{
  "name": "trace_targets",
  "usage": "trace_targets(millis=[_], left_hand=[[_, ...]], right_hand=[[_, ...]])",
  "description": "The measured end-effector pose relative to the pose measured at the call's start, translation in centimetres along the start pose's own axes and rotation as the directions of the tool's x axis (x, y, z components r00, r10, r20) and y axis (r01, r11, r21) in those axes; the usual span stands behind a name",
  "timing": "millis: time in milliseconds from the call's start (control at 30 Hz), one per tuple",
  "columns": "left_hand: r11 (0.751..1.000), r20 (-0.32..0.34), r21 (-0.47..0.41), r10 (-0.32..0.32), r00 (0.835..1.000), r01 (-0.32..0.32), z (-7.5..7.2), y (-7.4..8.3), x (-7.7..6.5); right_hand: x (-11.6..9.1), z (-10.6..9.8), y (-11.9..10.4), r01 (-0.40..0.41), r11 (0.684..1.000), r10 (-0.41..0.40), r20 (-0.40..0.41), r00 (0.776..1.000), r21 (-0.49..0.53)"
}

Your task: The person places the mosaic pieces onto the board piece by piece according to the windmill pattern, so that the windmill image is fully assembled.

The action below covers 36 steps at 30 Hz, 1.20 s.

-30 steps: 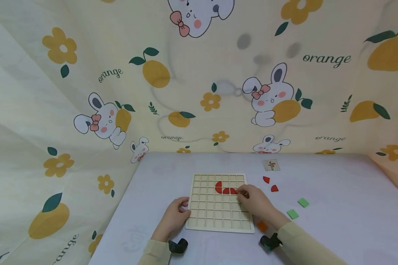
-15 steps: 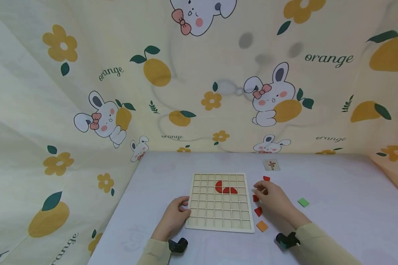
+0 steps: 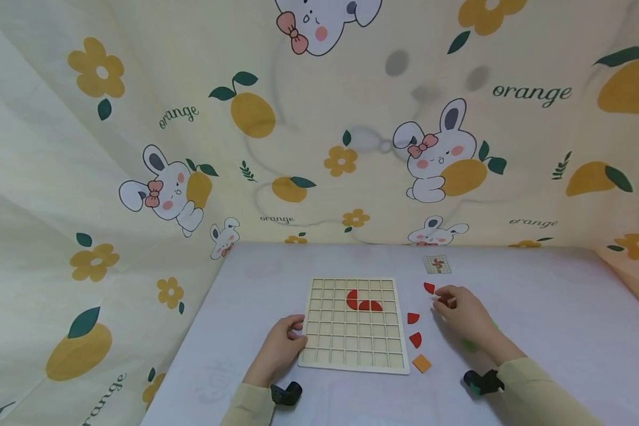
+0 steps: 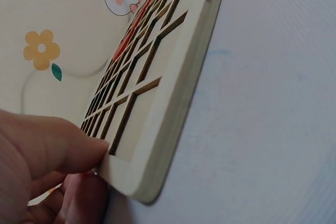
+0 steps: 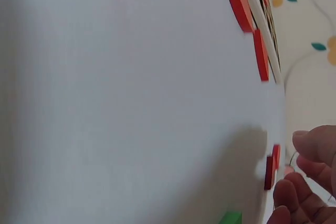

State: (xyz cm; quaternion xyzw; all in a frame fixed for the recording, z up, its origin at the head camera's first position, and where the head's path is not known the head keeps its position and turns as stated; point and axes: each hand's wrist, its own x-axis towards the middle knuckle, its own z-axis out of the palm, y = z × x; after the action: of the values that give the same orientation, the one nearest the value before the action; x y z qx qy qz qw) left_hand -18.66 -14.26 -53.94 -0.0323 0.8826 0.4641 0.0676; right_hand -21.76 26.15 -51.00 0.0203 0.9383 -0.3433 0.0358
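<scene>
A pale wooden grid board lies on the table, with several red quarter-round pieces set in its cells. My left hand holds the board's left side; in the left wrist view the thumb lies against the rim near a corner, fingers bent below it. Right of the board, my right hand hovers over the table, thumb and fingers loosely bent and apart, nothing seen between them. Just beyond its fingertips lies a red quarter-round piece. The right wrist view shows another red piece beneath the hand.
Two red pieces, one of them a fan-shaped piece, and an orange square lie along the board's right side. A small pattern card lies at the back. Green squares are partly hidden under the right forearm. A printed cloth hangs behind.
My right hand has moved right from the board to the loose red pieces, uncovering two red pieces and the orange square beside the board. The left hand and board have stayed put.
</scene>
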Motion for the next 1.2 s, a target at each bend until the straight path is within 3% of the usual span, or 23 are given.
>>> trace_targets(millis=[233,500,900,1200], left_hand=[[1.0,-0.002,-0.001,0.001,1.0,-0.001,0.0,0.1,0.0],[1.0,-0.005,0.004,0.012,1.0,-0.012,0.1,0.0,0.1],[1.0,-0.009,0.01,0.003,1.0,-0.003,0.2,0.0,0.2],[1.0,-0.008,0.009,0.004,1.0,-0.004,0.2,0.0,0.2]], right_hand=[[0.3,-0.8,1.5,-0.057,0.998,0.057,0.025,0.998,-0.003],[0.4,-0.7,1.7,-0.08,0.997,0.08,0.034,0.996,-0.015],[0.4,-0.5,1.2,-0.073,0.997,0.074,0.046,0.996,-0.034],[0.4,-0.2,1.3,-0.046,0.998,0.046,0.006,0.999,-0.052]])
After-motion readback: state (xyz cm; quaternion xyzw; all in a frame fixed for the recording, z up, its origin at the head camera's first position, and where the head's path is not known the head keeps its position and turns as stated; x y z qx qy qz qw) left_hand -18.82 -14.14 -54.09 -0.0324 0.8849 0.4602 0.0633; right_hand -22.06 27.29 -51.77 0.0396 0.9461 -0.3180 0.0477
